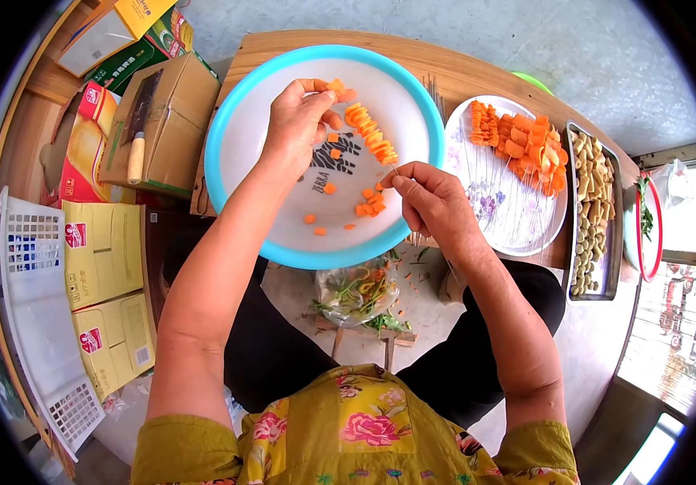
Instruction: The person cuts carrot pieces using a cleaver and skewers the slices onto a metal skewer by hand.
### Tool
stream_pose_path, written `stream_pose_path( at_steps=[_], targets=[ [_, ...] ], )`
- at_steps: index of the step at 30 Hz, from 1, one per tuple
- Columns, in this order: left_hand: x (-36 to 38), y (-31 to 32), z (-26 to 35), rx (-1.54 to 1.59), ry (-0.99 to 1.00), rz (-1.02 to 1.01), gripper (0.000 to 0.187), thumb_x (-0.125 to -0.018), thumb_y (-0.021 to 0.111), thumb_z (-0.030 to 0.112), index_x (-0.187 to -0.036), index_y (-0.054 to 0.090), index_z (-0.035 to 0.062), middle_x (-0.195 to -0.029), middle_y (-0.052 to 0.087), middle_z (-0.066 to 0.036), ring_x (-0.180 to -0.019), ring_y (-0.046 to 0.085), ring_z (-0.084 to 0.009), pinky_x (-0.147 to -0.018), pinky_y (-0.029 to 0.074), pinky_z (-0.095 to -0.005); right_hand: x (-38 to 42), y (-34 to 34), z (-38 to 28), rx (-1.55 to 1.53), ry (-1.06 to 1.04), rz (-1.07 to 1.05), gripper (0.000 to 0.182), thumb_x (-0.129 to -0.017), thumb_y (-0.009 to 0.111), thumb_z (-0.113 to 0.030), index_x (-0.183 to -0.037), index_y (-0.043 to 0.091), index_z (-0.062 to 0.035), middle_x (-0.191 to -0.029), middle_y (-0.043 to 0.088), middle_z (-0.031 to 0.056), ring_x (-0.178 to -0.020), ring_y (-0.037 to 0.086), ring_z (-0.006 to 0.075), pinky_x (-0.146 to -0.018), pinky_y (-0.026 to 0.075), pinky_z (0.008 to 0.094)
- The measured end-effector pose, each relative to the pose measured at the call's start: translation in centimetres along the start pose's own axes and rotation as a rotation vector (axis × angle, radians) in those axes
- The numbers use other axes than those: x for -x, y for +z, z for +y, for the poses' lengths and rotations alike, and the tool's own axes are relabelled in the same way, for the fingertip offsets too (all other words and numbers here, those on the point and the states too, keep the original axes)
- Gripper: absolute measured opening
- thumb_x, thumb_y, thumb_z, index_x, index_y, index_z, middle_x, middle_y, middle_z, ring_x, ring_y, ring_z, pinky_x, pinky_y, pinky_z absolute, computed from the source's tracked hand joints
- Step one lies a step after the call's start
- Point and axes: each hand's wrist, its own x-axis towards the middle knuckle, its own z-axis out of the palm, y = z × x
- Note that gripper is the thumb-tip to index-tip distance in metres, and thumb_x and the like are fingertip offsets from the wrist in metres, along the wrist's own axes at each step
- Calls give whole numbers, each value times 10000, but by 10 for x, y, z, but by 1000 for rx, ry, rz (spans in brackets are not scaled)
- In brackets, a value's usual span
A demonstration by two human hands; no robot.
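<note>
Over a round white cutting board (pixel 275 218) with a turquoise rim, my left hand (pixel 301 117) pinches orange carrot slices (pixel 336 89) at the top end of a skewer. A row of threaded carrot slices (pixel 370 134) runs down the skewer towards my right hand (pixel 433 202), whose fingers close on its lower end. Loose carrot pieces (pixel 370 204) lie on the board below the skewer. To the right, a white plate (pixel 554 230) with a floral print holds finished carrot skewers (pixel 532 149), their thin sticks pointing down.
A metal tray (pixel 600 287) of skewered tan and greenish food is at the right. Bare skewers (pixel 437 97) lie between board and plate. Cardboard boxes (pixel 186 105), one bearing a wooden-handled knife (pixel 136 153), stand left. Below the board is a plastic bag (pixel 356 291) of greens.
</note>
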Motion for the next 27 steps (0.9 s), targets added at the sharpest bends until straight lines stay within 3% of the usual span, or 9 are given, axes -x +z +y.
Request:
stream_pose_path(
  at_steps=[6,14,27],
  targets=[
    [3,3,1,-79,85,12,71,-890,534,48,-950,500,35,-954,689,-160,-557,536,-65,-404,327,-165,0,-1,1,3,1,-4,224,-976,504,-210,-986,630,-25,-501,428,-40,-417,354,32,-408,275,201],
    [3,6,2,-327,237,26,37,-872,520,27,-907,521,15,-909,708,-112,-533,510,-64,-472,444,-231,2,-3,-3,-5,31,-5,215,-968,513,-190,-961,641,-17,-512,451,-36,-447,389,29,-433,303,205],
    [7,8,5,-489,331,-45,72,-854,533,26,-919,559,8,-797,709,-73,-524,505,-62,-519,465,-230,1,-4,3,-34,-30,44,211,-971,508,-184,-977,631,-14,-511,416,-46,-425,330,27,-410,256,198]
  ],
)
